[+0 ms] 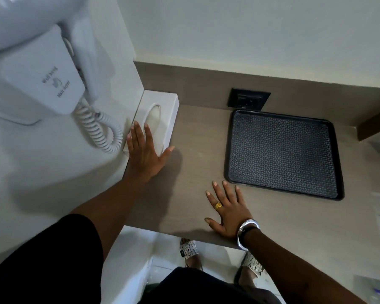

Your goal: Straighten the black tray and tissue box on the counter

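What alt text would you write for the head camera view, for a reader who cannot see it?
A person's left hand rests flat on a white tissue box at the counter's left end, while the right hand lies flat on the counter near an empty black tray. A wall hair dryer hangs at left.

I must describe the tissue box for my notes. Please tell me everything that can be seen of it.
The tissue box is white and rectangular, with smooth, hard-looking sides and an oval opening on top. It lies flat on the counter, at the left end, its long side against the white wall. The left hand rests on its near end, fingers spread flat on the top. No tissue sticks out.
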Demonstrator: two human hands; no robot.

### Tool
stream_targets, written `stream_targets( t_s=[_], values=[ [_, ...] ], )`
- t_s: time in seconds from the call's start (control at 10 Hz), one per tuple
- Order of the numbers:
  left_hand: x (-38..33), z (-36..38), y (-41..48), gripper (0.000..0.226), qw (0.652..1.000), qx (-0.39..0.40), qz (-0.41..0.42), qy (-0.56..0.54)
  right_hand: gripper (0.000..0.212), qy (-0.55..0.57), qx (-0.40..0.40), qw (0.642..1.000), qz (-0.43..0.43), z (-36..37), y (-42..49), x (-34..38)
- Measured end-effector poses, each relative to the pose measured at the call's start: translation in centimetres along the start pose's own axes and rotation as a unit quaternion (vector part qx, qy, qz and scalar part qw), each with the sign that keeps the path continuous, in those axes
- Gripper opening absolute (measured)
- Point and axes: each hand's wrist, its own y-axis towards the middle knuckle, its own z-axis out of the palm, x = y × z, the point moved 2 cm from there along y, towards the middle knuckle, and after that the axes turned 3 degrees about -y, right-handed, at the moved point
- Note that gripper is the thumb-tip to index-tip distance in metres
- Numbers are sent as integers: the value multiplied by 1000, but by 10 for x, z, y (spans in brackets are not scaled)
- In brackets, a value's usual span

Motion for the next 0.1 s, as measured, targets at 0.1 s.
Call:
stream_targets(
  t_s=[0.1],
  values=[
    [-21, -22, -5, 103, 996, -37, 75, -39, 81, 44, 21, 999, 15, -8, -14, 10]
  ],
)
